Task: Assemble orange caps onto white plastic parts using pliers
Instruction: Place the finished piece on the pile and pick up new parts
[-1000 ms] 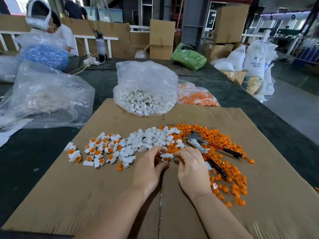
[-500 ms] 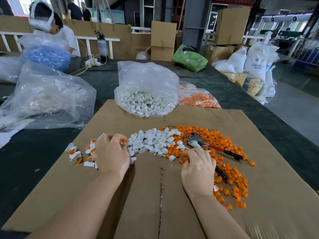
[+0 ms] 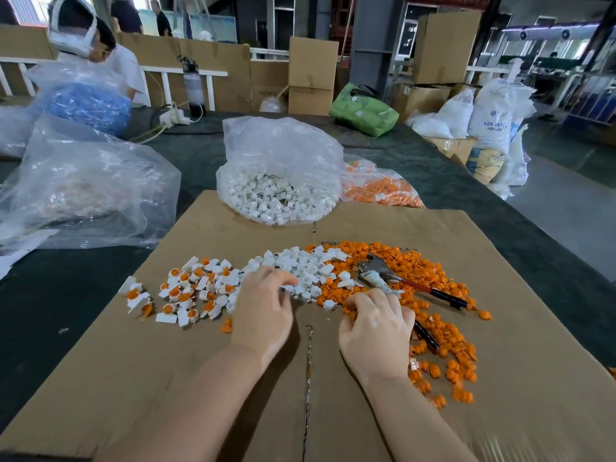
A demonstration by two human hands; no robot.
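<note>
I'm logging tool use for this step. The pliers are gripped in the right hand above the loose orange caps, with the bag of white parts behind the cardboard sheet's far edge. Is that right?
Not quite. In the head view the pliers lie unheld on the loose orange caps; the right hand is down among the caps beside them. The bag of white parts does sit at the cardboard sheet's far edge.

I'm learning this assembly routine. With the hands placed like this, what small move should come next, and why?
Probably each hand should pinch up one piece: the left hand reaches into the white parts, the right hand rests on the orange caps, and neither visibly holds anything. The pliers lie unheld beside the right hand.
</note>
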